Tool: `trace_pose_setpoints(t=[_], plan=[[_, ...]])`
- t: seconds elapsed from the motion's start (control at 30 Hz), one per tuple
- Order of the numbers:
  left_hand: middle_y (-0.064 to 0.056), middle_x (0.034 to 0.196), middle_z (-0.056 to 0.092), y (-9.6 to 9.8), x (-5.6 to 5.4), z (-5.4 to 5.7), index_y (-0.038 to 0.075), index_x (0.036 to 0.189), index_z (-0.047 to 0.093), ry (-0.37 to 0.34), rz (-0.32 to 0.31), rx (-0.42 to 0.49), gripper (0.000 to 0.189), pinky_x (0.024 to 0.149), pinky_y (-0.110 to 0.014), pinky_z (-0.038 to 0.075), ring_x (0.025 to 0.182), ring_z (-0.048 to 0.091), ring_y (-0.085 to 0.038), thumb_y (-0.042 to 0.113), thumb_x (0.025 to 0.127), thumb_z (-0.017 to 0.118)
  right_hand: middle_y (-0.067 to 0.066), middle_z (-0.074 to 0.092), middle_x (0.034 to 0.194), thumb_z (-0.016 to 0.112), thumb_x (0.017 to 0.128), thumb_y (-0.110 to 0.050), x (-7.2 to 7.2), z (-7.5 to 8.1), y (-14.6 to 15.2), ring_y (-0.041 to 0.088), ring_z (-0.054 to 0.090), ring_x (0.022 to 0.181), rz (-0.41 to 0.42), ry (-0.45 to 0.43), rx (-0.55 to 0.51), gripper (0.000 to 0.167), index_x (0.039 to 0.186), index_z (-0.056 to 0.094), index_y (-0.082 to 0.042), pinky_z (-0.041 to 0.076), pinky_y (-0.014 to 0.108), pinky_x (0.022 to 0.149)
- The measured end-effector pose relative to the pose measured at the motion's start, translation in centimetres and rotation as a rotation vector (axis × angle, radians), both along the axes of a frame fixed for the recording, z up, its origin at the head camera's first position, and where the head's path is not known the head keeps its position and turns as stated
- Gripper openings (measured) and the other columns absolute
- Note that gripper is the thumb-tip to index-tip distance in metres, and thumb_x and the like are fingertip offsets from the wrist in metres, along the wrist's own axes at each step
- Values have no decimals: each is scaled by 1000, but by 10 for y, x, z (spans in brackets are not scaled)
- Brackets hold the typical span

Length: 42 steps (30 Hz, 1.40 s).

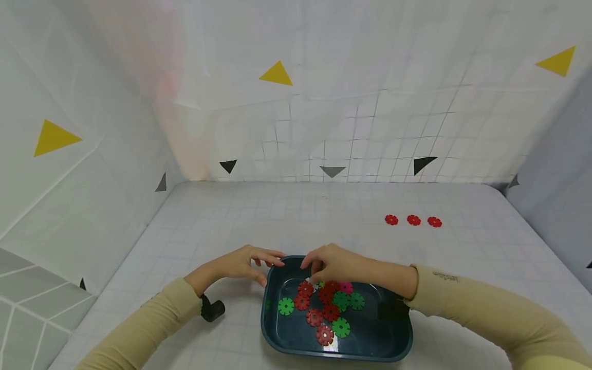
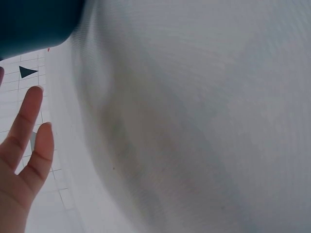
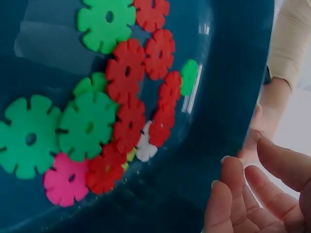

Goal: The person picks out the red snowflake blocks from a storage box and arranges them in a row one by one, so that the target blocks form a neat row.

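A dark teal plastic tray (image 1: 370, 331) holds several notched, flower-shaped plastic discs, mostly red (image 1: 325, 335) and green (image 1: 341, 327). Among them lie a pink disc (image 3: 66, 179) and a white one (image 3: 146, 144), with a bit of yellow showing below. My left hand (image 1: 245, 263) is at the tray's far left corner, its fingers extended along the rim. Over the far side of the tray is my right hand (image 1: 336, 263), fingers bent loosely downward above the discs. In the right wrist view, its thumb and fingertips stand apart with nothing between them.
Three red discs (image 1: 413, 220) lie in a row on the white table (image 1: 277, 216), toward the far right. White sheets with yellow and dark triangles enclose the back and sides. A black wrist-worn device (image 1: 213, 311) sticks out at the left sleeve.
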<state>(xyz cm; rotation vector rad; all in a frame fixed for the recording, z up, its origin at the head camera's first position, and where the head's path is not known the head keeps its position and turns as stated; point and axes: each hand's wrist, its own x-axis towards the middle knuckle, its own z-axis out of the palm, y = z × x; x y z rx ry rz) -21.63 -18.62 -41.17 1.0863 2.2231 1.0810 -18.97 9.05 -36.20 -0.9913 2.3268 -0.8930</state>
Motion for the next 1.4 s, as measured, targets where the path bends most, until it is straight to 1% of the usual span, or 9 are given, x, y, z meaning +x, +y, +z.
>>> trace_pose_setpoints(t=[0.1, 0.23, 0.4, 0.53, 0.67, 0.83, 1.0, 1.13, 1.4], plan=[[-8, 139, 45, 0, 0, 0, 12, 125, 58, 7, -5, 3, 55, 80, -45, 40, 100, 51, -15, 32, 76, 71, -1, 66, 76, 67, 82, -10, 1, -5, -4, 14, 61, 67, 20, 9, 21, 31, 110, 62, 1, 47, 20, 61], [-9, 139, 45, 0, 0, 0, 11, 125, 58, 14, -10, 5, 54, 80, -44, 41, 100, 51, -14, 31, 76, 71, 0, 67, 80, 68, 81, -11, 3, -13, -8, 7, 59, 69, 49, 33, 65, 30, 109, 63, -1, 47, 19, 62], [-11, 138, 45, 1, 1, 2, 10, 125, 58, 12, -11, 10, 53, 80, -43, 41, 99, 51, -14, 29, 78, 70, 3, 67, 83, 70, 80, -11, 3, -24, -13, 5, 58, 66, 65, 56, 90, 28, 107, 64, -4, 47, 18, 60], [-12, 138, 45, 1, 2, 3, 9, 125, 58, 5, -6, 9, 53, 80, -43, 41, 99, 51, -15, 30, 78, 70, 1, 66, 78, 70, 79, -9, 3, -33, -15, 2, 56, 59, 75, 49, 95, 27, 105, 65, -4, 46, 18, 55], [-12, 138, 46, 1, 2, 3, 8, 125, 58, 1, -8, 18, 53, 80, -43, 41, 99, 51, -15, 31, 78, 69, -2, 65, 72, 71, 78, -9, 4, -39, -18, 1, 54, 55, 94, 27, 95, 25, 102, 66, -3, 46, 17, 53], [-11, 138, 45, 0, 1, 2, 10, 125, 58, 6, -11, 15, 54, 80, -41, 41, 100, 51, -14, 33, 77, 69, -6, 62, 69, 72, 78, -12, 5, -43, -23, 2, 52, 56, 88, 26, 132, 25, 102, 67, -5, 45, 17, 53], [-9, 139, 45, 1, 2, 2, 11, 125, 58, -6, -6, 14, 56, 81, -41, 41, 101, 51, -14, 35, 76, 70, -5, 63, 76, 73, 77, -13, 4, -47, -27, 1, 53, 59, 84, 45, 168, 25, 101, 68, -8, 45, 17, 55], [-11, 139, 45, 1, 2, 2, 10, 125, 58, -4, -13, 17, 55, 81, -42, 41, 101, 51, -15, 33, 77, 70, -5, 63, 78, 74, 76, -13, 3, -49, -28, 1, 53, 61, 94, 55, 176, 22, 97, 68, -9, 45, 17, 56], [-13, 138, 45, 1, 1, 2, 8, 125, 57, 0, -17, 21, 52, 80, -44, 41, 100, 51, -17, 28, 78, 70, -9, 56, 68, 75, 76, -16, 4, -49, -31, 3, 49, 55, 87, 52, 243, 18, 90, 64, -13, 43, 18, 51]])
